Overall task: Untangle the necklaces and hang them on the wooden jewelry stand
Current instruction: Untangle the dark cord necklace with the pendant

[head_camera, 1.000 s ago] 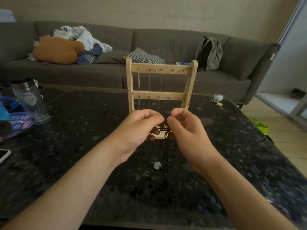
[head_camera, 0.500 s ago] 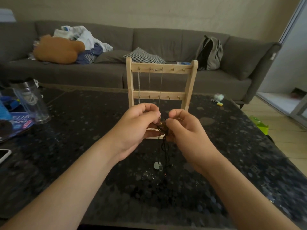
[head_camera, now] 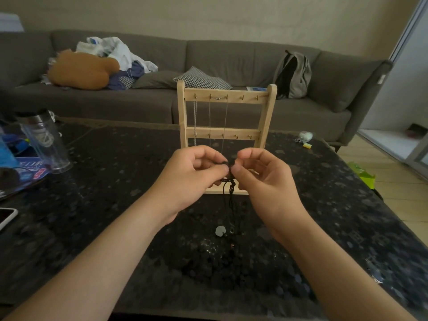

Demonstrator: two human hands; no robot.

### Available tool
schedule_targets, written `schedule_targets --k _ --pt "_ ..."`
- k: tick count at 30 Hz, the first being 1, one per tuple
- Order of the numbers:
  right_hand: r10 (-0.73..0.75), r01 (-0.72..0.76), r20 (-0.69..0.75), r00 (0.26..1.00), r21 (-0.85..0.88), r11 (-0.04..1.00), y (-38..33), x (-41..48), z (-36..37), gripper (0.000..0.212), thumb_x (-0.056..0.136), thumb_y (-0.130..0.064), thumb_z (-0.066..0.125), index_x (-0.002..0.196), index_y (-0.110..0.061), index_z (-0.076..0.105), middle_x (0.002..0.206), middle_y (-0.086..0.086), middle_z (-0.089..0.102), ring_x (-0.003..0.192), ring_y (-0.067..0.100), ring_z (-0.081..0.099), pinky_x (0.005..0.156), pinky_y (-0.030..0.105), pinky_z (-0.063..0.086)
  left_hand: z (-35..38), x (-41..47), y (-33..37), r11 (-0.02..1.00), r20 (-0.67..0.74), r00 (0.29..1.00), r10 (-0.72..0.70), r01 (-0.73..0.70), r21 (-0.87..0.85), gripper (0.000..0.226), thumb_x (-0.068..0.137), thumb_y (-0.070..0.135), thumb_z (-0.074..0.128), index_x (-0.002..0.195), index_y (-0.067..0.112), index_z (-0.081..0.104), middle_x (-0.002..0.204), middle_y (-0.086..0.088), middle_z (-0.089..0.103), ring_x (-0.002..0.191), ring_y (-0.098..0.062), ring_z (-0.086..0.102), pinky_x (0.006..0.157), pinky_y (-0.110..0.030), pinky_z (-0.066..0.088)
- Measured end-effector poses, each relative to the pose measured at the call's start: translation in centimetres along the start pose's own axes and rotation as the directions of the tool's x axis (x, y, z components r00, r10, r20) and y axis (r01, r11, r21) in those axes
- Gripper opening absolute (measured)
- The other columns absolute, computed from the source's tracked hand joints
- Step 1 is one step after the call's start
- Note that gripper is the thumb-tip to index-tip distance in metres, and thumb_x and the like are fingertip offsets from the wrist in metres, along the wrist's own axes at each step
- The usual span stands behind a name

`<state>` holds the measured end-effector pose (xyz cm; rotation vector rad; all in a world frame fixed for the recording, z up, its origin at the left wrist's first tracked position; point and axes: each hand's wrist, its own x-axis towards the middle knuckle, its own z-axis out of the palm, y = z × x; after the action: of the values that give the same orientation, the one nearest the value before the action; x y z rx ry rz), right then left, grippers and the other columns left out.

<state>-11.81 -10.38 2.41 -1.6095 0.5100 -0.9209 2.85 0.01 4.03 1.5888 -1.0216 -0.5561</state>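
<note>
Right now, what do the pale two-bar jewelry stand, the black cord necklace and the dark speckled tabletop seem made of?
Pale two-bar jewelry stand: unpainted light wood, matte, plain tan colour.
Black cord necklace: thin dull string, probably textile; it hangs limp.
Dark speckled tabletop: polished stone, likely granite or imitation; pale flecks, soft sheen.

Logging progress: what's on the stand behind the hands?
Thin chains hang from the wooden stand; their lower ends hidden behind left hand and right hand pinching black cord.

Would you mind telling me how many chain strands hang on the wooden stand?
3: left strand beside the wooden stand's left post, middle strand, right strand near centre; lower ends are hidden.
</note>
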Motion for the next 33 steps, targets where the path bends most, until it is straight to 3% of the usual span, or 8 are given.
schedule_targets --k 7,11,14,19,24,27,30,33 --pt "-0.008 0.008 0.006 1.000 0.018 1.000 -0.22 -0.18 0.50 0.026 0.100 -0.002 0.070 0.120 -0.018 0.073 0.100 -0.002 0.079 0.095 0.006 0.075 0.083 0.017 0.056 0.40 0.25 -0.33 0.998 -0.012 1.000 -0.007 0.006 -0.066 0.009 0.105 0.017 0.064 0.109 0.024 0.067 0.092 -0.006 0.076 0.078 -0.008 0.069 0.083 -0.033 0.059" --pt "-0.010 0.010 0.012 1.000 -0.020 1.000 -0.33 -0.08 0.63 0.027 0.103 -0.007 0.069 0.126 -0.020 0.073 0.102 -0.002 0.081 0.096 0.004 0.076 0.080 0.016 0.056 0.57 0.36 -0.50 0.992 -0.049 0.991 0.128 -0.127 0.005 0.013 0.106 0.013 0.061 0.108 0.026 0.063 0.081 -0.008 0.068 0.080 -0.020 0.067 0.081 -0.040 0.058" --pt "-0.037 0.039 0.030 0.999 -0.077 0.996 -0.19 -0.15 0.67 0.023 0.104 -0.009 0.068 0.124 -0.019 0.074 0.102 -0.003 0.082 0.099 0.007 0.077 0.087 0.019 0.059 0.70 0.19 -0.25 0.981 -0.042 0.980 0.196 -0.195 0.017 0.014 0.107 0.014 0.061 0.111 0.025 0.068 0.086 -0.010 0.070 0.087 -0.026 0.069 0.080 -0.033 0.059" --pt "-0.025 0.027 0.017 1.000 -0.126 0.992 0.06 -0.11 0.65 0.020 0.104 -0.015 0.068 0.122 -0.023 0.073 0.100 -0.006 0.080 0.097 0.007 0.076 0.088 0.022 0.060 0.62 0.18 -0.37 0.995 -0.055 0.994 0.096 -0.095 0.027 0.013 0.108 0.024 0.061 0.109 0.026 0.074 0.094 0.007 0.076 0.089 -0.009 0.074 0.084 -0.028 0.062" --pt "0.007 -0.007 0.004 1.000 -0.098 0.995 0.06 -0.16 0.57 0.027 0.101 -0.002 0.066 0.119 -0.021 0.071 0.097 0.001 0.075 0.089 0.011 0.073 0.079 0.019 0.058 0.49 0.47 -0.15 0.981 0.007 0.993 -0.116 0.116 -0.155 0.027 0.108 0.026 0.055 0.100 0.009 0.075 0.097 -0.007 0.076 0.101 -0.022 0.075 0.101 -0.048 0.059" --pt "0.064 -0.064 0.010 0.998 0.007 0.998 -0.16 -0.10 0.60 0.030 0.099 0.002 0.065 0.118 -0.020 0.071 0.096 0.001 0.074 0.085 0.008 0.071 0.075 0.018 0.056 0.44 0.55 -0.14 0.950 0.036 0.986 -0.161 0.165 -0.267 0.029 0.109 0.027 0.053 0.096 0.011 0.074 0.099 -0.011 0.075 0.106 -0.028 0.073 0.108 -0.059 0.055" --pt "0.112 -0.113 0.010 0.994 0.084 0.990 -0.17 0.01 0.57 0.022 0.103 -0.009 0.068 0.119 -0.024 0.071 0.102 0.004 0.079 0.093 0.018 0.075 0.077 0.028 0.057 0.51 0.60 -0.50 0.943 0.018 0.987 -0.157 0.155 -0.293 0.025 0.112 0.030 0.055 0.114 0.012 0.073 0.112 -0.016 0.076 0.111 -0.032 0.075 0.104 -0.059 0.059" --pt "0.146 -0.148 0.023 0.989 0.116 0.982 -0.11 0.03 0.50 0.018 0.106 -0.014 0.065 0.121 -0.024 0.071 0.105 0.009 0.079 0.089 0.021 0.074 0.076 0.034 0.056 0.52 0.57 -0.52 0.952 -0.015 0.991 -0.130 0.120 -0.281 0.021 0.112 0.032 0.057 0.118 0.017 0.070 0.110 -0.014 0.077 0.106 -0.032 0.078 0.098 -0.057 0.063"
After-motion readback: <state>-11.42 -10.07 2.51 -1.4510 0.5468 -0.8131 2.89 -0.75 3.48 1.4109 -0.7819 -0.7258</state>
